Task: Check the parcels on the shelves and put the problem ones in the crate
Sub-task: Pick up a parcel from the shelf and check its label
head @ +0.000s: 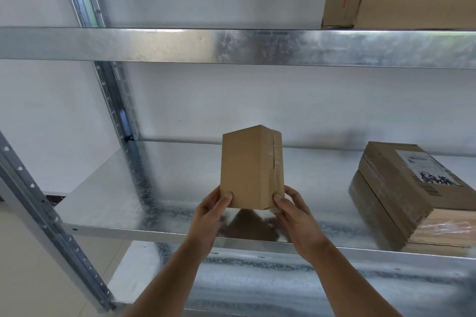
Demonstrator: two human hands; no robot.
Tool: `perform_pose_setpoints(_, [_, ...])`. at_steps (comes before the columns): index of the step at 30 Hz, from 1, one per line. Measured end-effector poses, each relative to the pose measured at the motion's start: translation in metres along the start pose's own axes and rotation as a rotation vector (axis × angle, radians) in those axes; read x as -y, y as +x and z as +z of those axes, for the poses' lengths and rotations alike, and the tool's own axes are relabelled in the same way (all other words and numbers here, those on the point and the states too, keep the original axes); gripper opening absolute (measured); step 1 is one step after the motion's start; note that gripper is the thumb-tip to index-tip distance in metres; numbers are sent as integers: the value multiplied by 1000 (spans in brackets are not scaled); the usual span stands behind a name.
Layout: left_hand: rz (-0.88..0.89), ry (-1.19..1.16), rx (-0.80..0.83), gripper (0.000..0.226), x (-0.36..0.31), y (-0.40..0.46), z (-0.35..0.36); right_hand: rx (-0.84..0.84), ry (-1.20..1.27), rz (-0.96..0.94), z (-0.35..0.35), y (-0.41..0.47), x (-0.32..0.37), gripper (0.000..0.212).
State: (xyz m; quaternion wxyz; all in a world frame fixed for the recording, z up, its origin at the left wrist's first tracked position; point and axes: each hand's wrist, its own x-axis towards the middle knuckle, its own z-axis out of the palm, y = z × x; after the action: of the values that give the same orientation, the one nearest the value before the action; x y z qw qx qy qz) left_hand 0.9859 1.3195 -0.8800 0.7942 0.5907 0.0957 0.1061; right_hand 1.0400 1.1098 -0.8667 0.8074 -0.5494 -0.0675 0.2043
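Both hands, left hand point(215, 210) and right hand point(292, 210), pinch the upright small parcel's point(247, 167) bottom corners mid-frame, long axis vertical above the fingers.

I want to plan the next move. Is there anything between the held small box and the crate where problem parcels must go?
Cannot tell: no crate is in view. The left hand and right hand hold the small box over the middle shelf. The labelled parcel lies apart, to its right.
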Motion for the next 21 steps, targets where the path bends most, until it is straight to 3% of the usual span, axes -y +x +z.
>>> perform_pose_setpoints(4, [79,-29,-86,43,6,4,-3,-23,3,-38,0,0,0,32])
perform_pose_setpoints(9, [50,-26,-176,28,9,9,-1,-11,-36,-34,1,-3,1,27])
perform_pose_setpoints(16, [-23,26,-43,47,-1,2,1,10,-166,-42,5,5,-7,34])
perform_pose_setpoints(21, [-27,70,-11,47,-1,2,2,15,-189,-34,6,5,-7,33])
